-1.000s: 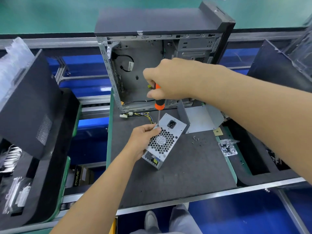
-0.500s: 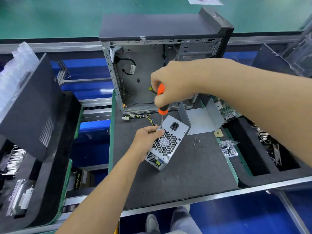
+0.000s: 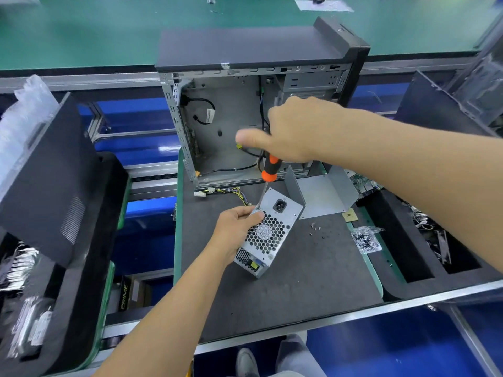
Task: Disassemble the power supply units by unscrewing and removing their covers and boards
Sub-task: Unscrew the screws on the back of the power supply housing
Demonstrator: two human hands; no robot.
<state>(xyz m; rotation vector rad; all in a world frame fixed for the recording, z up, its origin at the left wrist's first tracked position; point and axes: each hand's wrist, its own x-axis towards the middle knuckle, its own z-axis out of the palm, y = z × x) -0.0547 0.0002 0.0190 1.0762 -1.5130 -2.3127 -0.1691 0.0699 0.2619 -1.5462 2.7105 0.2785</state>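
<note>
A silver power supply unit with a honeycomb fan grille and a black socket lies on the dark mat. My left hand grips its left edge. My right hand holds an orange-and-black screwdriver from above, thumb stretched out to the left. The shaft slants down and its tip sits at the unit's top-left corner, just above my left fingers.
An open computer case stands behind the unit, with loose cables at its foot. A bent grey metal cover stands right of the unit. Loose screws and a bag of screws lie to the right. Black trays flank the mat.
My right hand has shifted its hold on the screwdriver, the thumb now stretched out left. The tip stays at the same corner. My left hand keeps its hold.
</note>
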